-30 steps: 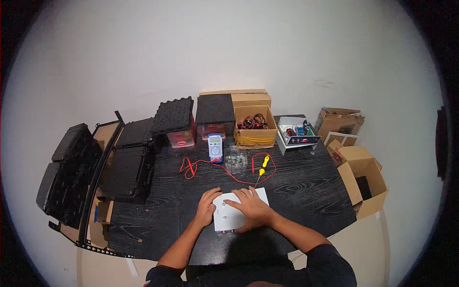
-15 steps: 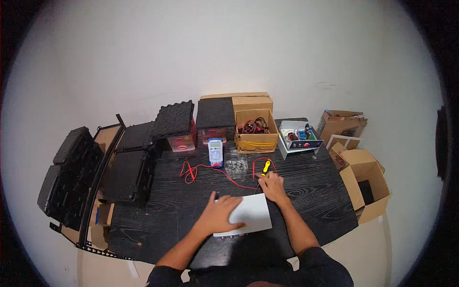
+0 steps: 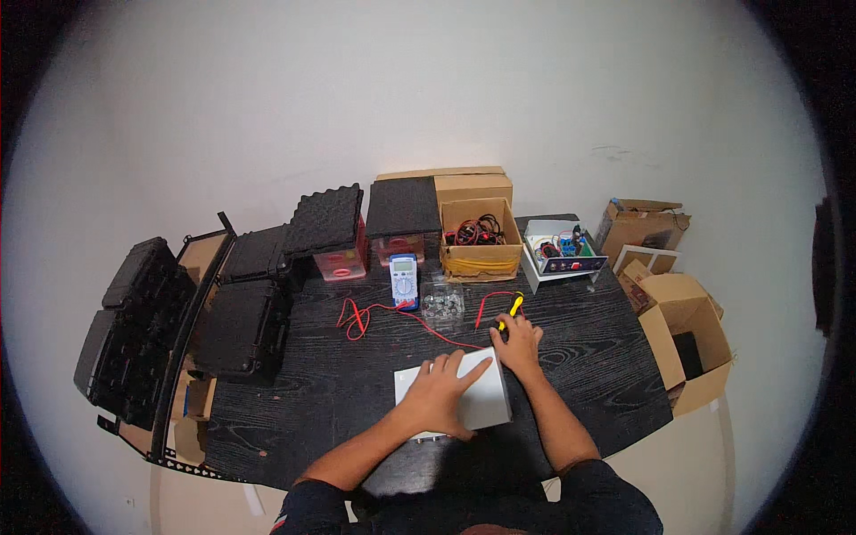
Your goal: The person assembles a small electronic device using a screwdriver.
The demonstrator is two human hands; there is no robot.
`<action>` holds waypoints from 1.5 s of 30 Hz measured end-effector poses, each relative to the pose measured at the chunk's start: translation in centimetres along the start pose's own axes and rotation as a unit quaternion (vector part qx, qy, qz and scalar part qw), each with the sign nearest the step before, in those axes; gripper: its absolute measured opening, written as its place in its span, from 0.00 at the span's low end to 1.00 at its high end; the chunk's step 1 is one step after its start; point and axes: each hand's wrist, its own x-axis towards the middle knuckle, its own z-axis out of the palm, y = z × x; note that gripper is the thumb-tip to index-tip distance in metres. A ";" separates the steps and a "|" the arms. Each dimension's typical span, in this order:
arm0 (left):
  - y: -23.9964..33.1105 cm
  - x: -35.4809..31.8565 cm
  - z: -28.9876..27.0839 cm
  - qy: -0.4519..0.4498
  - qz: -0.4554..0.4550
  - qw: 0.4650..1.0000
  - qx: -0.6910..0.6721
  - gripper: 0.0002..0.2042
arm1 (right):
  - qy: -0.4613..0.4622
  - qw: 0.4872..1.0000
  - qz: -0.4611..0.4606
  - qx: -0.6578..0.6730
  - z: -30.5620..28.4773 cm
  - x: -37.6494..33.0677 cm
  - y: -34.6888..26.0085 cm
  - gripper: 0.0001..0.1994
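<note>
While the left hand (image 3: 439, 392) lies flat and open on a white box (image 3: 486, 401) low in the middle of the frame, the right hand (image 3: 517, 339) just above it closes its fingers on a yellow probe (image 3: 514, 307). Red wires (image 3: 392, 312) run across the black table (image 3: 294, 392) to a blue meter (image 3: 404, 279). Farther up, near the wall, sits a cardboard box (image 3: 480, 239) full of cables.

the tabletop (image 3: 588, 374) is dark wood with a rough visible grain. the white box (image 3: 486, 401) looks smooth and matt. brown boxes (image 3: 682, 312) are plain cardboard. black foam (image 3: 328, 218) is ridged, the yellow probe (image 3: 514, 306) glossy plastic.
</note>
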 end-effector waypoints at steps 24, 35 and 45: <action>-10.0 1.6 4.6 0.307 0.072 0.906 -0.283 0.75 | 0.036 0.956 0.071 0.281 0.8 0.7 1.8 0.16; -8.8 0.1 0.0 0.300 0.153 0.940 -0.050 0.51 | 0.046 0.802 0.095 0.588 0.8 0.6 0.4 0.20; -6.8 0.7 -4.0 0.270 0.135 0.953 0.011 0.34 | -0.066 0.739 0.093 0.664 -9.1 3.4 -6.9 0.34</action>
